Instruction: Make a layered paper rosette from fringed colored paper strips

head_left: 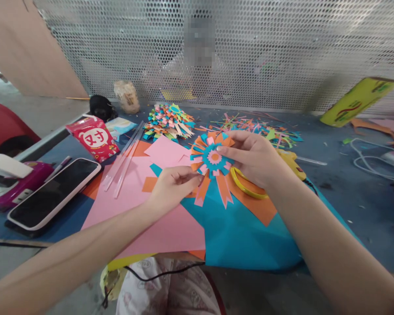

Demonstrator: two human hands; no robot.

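Note:
Between my hands is a paper rosette (213,155) in blue, orange and pink layers, with two notched orange-and-pink tails hanging down. My right hand (254,159) grips its upper right side, the thumb on the front near the centre and the fingers behind. At its lower left edge, my left hand (175,188) pinches the rim between thumb and fingers. Below lie pink paper (164,223), blue paper (249,236) and orange paper (261,210). A yellow ring-shaped thing (248,186), perhaps a tape roll or scissors handle, sits under my right hand.
Behind stands a pile of finished-looking rosettes (169,120), with paper scraps (256,127) beside it. Clear glue sticks (123,164), a phone (55,192), a red snack packet (93,138) and a purple power strip (22,183) are at left. A yellow-green roll (357,100) leans against the perforated metal panel (265,48).

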